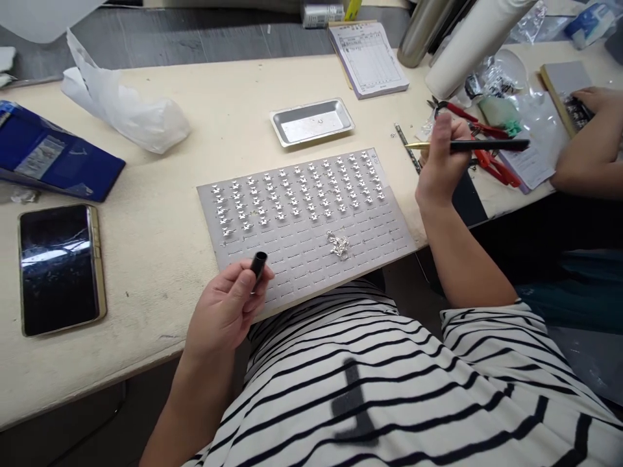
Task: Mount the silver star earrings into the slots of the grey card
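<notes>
Left hand (224,312) is pinching what looks like a light, stiff black cap (259,269) above the grey slotted card (302,272), right hand (442,162) is gripping a slim, rigid gold-tipped black pen (491,146) near its tip, the best hold.

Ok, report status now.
Left hand gripping black tube; right hand gripping black pen-like tool. Grey slotted board: silver pieces in rows, loose clump near front. Nothing blocking.

Person is wearing a white short-sleeved shirt (389,383) with black horizontal stripes. Dark grey vertical mark (351,402) is showing on the front. Right sleeve (481,331) is ending near the elbow. Left hand (224,311) and right hand (440,162) are showing bare.
</notes>
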